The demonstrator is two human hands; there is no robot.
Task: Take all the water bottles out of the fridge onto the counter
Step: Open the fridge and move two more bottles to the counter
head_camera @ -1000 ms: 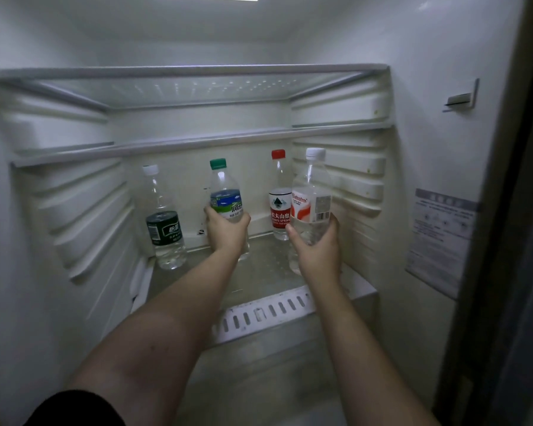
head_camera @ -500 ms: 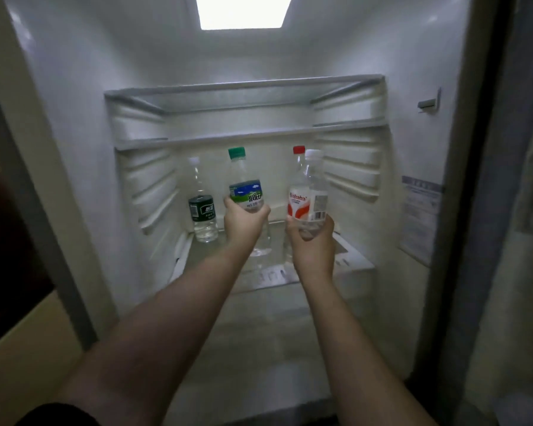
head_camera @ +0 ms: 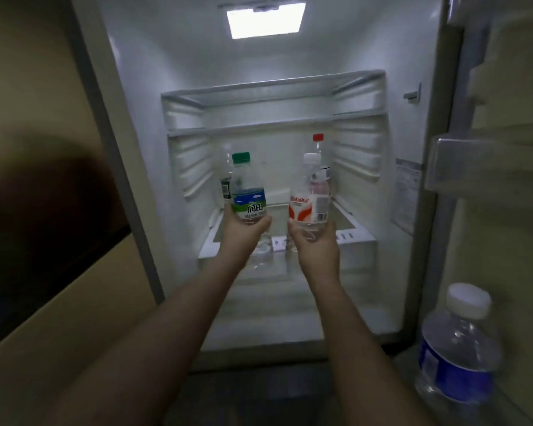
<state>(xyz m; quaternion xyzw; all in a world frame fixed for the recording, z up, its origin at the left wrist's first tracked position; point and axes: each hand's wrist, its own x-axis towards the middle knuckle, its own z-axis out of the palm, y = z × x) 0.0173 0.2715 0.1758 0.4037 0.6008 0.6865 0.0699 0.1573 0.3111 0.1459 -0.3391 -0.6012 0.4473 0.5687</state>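
My left hand grips the green-capped bottle with a blue and green label, held upright in front of the open fridge. In my right hand is the white-capped bottle with a red and white label, also upright. Behind them on the fridge shelf stand a red-capped bottle, partly hidden, and a dark-labelled bottle, mostly hidden behind the green-capped one. A blue-labelled bottle with a white cap sits in the door rack at the lower right.
The fridge door stands open on the right with a door bin jutting out. A beige cabinet side is on the left with a dark panel. Empty glass shelves sit above the bottles.
Both hands have pulled back out of the fridge with their bottles. The view has backed away, bringing the door rack and its blue-labelled bottle into sight.
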